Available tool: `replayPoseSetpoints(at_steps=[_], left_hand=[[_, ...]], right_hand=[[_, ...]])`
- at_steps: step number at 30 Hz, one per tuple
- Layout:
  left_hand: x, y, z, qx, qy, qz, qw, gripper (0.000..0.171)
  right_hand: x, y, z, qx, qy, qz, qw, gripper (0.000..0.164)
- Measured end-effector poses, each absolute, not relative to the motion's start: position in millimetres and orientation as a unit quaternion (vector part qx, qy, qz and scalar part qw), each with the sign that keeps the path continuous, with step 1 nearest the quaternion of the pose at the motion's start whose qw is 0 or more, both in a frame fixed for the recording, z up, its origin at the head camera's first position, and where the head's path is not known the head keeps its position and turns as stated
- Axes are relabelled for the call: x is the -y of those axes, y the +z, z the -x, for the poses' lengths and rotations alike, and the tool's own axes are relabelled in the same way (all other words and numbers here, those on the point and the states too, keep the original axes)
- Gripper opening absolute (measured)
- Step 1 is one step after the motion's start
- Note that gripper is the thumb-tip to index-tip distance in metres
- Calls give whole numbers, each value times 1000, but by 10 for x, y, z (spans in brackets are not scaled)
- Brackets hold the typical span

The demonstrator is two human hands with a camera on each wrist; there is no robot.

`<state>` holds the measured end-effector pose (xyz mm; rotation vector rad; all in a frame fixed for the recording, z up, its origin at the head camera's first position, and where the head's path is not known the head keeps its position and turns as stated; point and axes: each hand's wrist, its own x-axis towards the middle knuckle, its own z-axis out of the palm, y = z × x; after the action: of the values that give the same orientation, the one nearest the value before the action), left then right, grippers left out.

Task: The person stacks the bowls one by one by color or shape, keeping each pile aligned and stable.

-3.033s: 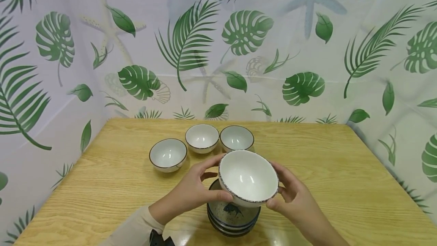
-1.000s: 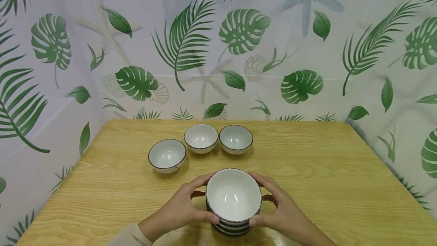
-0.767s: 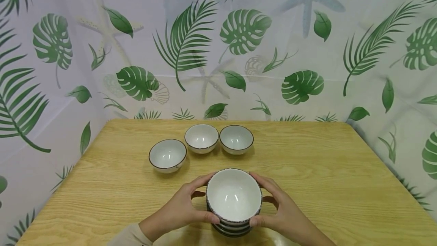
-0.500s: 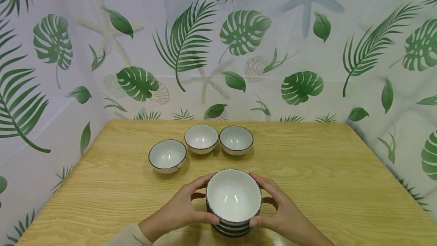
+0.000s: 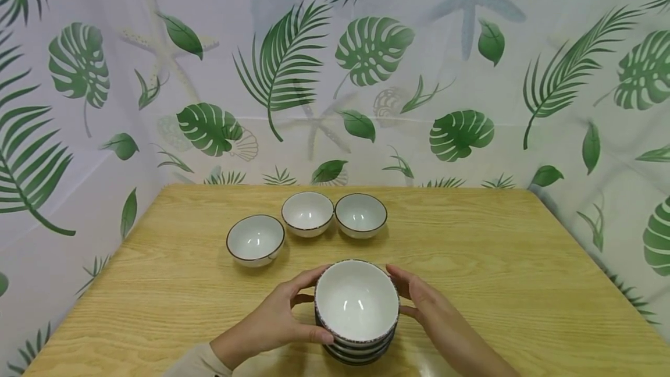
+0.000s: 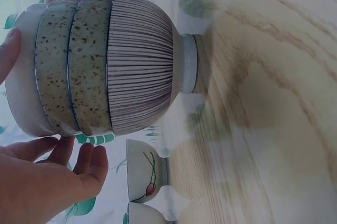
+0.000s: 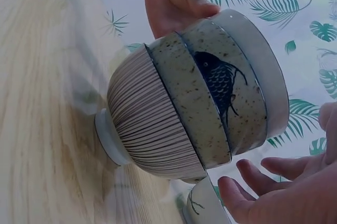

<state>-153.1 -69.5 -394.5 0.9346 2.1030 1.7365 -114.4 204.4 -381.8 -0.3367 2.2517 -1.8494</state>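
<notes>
A stack of bowls stands on the table in front of me. Its top bowl (image 5: 357, 301) is white inside with a dark speckled rim; below come two speckled tan bowls (image 7: 210, 87), one showing a blue fish, and a striped bowl (image 6: 139, 66) at the bottom. My left hand (image 5: 280, 319) holds the top bowl, thumb at the near rim and fingers round the left side. My right hand (image 5: 437, 316) is at the right side of the stack, fingers loosely spread and thumb off the rim. The right wrist view shows its fingertips (image 7: 231, 187) apart from the bowls.
Behind the stack sit three white bowls with brown rims: a left bowl (image 5: 256, 240), a middle bowl (image 5: 307, 214) and a right bowl (image 5: 361, 215), the last two side by side. The wooden table (image 5: 497, 260) ends at a leaf-patterned cloth (image 5: 387, 150).
The white bowl, held tilted above the stack by both hands three seconds ago, has come down onto it. Just now my right hand has let go and drawn slightly right; the left stays.
</notes>
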Motion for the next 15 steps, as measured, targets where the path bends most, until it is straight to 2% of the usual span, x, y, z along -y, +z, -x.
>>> replayPoseSetpoints(at_steps=[4, 8, 15], left_hand=[[739, -3947, 1576, -699, 623, -316, 154, 74], [743, -3938, 1665, -693, 661, -241, 156, 53], [723, -3976, 1854, -726, 668, -122, 110, 52]], right_hand=[[-2074, -3810, 1188, -733, -666, 102, 96, 53], [-2131, -3803, 1246, -697, -708, 92, 68, 56], [-2347, -3710, 1334, -625, -772, 109, 36, 46]])
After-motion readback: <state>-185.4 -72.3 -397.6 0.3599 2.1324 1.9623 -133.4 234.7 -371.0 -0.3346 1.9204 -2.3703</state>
